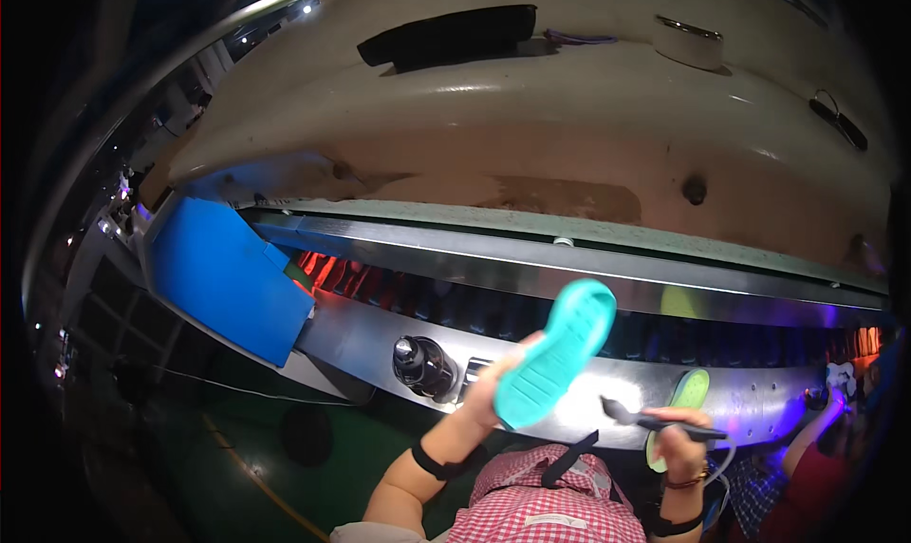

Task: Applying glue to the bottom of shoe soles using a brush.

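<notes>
My left hand (487, 391) is closed around the edge of a turquoise shoe sole (560, 348), held tilted above the metal ledge with its ribbed face in view. In my right hand (681, 440) is a black brush (617, 411) with a thin hose (724, 467) trailing from its rear end. The brush tip points left, a little apart from the sole. Just beyond my right hand lies a yellow-green sole (692, 389) on the ledge. Another yellow-green piece (655, 453) shows partly, beside the right hand.
A dark bottle (424, 366) stands on the metal ledge (365, 339). Behind it runs a dark slatted conveyor (455, 306), lit red at the left. A blue panel (223, 282) rises at left, a beige machine cover (455, 144) beyond. Another person's arm (807, 443) reaches in at right.
</notes>
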Tool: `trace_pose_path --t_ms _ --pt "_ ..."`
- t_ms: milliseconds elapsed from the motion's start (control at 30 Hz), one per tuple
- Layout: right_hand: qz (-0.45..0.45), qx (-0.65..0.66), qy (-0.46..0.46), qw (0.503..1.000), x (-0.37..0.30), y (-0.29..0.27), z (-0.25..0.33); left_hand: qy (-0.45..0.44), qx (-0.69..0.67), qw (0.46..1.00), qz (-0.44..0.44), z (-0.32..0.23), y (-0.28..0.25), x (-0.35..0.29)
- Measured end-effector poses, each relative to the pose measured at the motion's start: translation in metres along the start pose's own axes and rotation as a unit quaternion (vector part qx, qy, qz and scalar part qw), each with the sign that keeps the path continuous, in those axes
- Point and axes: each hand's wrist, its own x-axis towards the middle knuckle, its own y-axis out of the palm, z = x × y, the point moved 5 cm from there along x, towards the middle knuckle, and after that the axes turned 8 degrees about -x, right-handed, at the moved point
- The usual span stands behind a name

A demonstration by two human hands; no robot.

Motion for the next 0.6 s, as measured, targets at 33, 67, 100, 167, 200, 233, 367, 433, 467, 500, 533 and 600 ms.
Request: trace_pose_path --t_ms 33,67,100,167,200,233,367,433,467,500,533,600 --pt "-0.034 0.035 -0.054 0.997 0.003 -0.009 0.006 0.072 0.020 0.997 0.009 -0.031 0.013 0.005" --pt "-0.048 0.044 -0.053 0.996 0.007 -0.014 0.005 0.077 0.051 0.990 0.103 -0.064 0.023 0.012" --pt "-0.061 0.051 -0.051 0.996 0.011 -0.019 0.002 0.081 0.081 0.974 0.195 -0.100 0.025 0.024" --pt "-0.055 0.037 -0.021 0.998 0.013 -0.024 -0.015 0.171 -0.004 0.956 0.237 -0.177 0.018 0.054" --pt "-0.051 0.023 0.009 0.998 0.012 -0.026 -0.025 0.213 -0.116 0.951 0.193 -0.213 0.011 0.065" --pt "-0.049 0.026 0.014 0.998 0.012 -0.027 -0.031 0.298 -0.242 0.923 0.037 -0.246 0.004 0.072" --pt "-0.117 0.041 0.020 0.992 -0.004 -0.045 -0.038 0.430 -0.311 0.848 -0.010 -0.324 -0.053 0.120" --pt "-0.166 0.044 0.034 0.984 -0.015 -0.061 -0.048 0.413 -0.133 0.901 -0.025 -0.308 -0.020 0.155" --pt "-0.170 0.047 0.045 0.983 -0.017 -0.065 -0.050 0.411 0.047 0.910 -0.036 -0.294 0.007 0.171" --pt "-0.165 0.045 0.043 0.984 -0.020 -0.068 -0.053 0.411 0.250 0.875 -0.054 -0.270 0.033 0.188" --pt "-0.173 0.036 0.034 0.984 -0.022 -0.072 -0.057 0.410 0.441 0.796 -0.066 -0.242 0.057 0.202" --pt "-0.172 0.023 0.017 0.985 -0.020 -0.078 -0.064 0.385 0.721 0.575 -0.040 -0.178 0.099 0.229"
